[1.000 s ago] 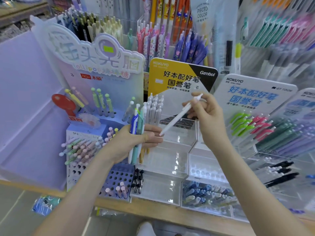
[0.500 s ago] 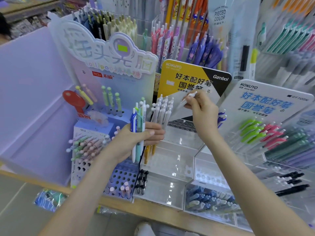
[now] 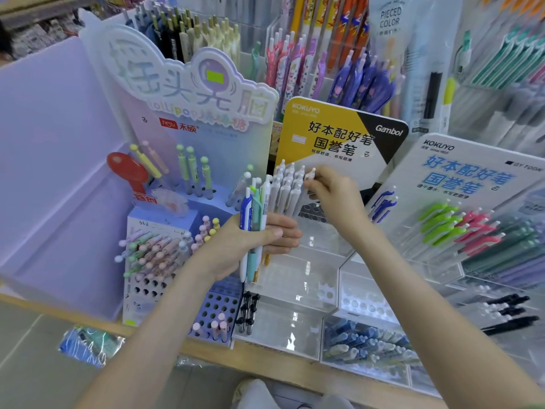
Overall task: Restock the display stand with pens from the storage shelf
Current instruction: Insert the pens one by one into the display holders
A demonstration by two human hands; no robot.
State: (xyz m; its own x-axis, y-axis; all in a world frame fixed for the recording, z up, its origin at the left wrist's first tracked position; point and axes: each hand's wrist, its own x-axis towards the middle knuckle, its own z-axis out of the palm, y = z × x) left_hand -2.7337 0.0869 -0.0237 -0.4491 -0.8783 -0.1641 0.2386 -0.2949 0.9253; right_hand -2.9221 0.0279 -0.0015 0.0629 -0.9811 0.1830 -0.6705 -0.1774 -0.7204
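Note:
My left hand (image 3: 250, 246) grips a bundle of pens (image 3: 253, 219), blue, teal and white, held upright in front of the stands. My right hand (image 3: 333, 193) pinches the top of a white pen (image 3: 309, 174) at the right end of a row of white pens (image 3: 284, 187). That row stands in the top tier of the clear display stand (image 3: 295, 278) under the yellow and black Kokuyo sign (image 3: 339, 137). The pen's lower part is hidden among its neighbours and behind my fingers.
A lilac lollipop-pen stand (image 3: 165, 261) with a hole grid sits left. A white Kokuyo stand (image 3: 472, 178) with green, pink and dark pens sits right. Clear bins (image 3: 365, 346) of blue pens line the wooden shelf edge (image 3: 206, 349). Racks of pens (image 3: 309, 60) rise behind.
My right hand carried the white pen from mid-air, left and down, into the row of white pens. My left hand stayed put with its bundle. The camera moved closer.

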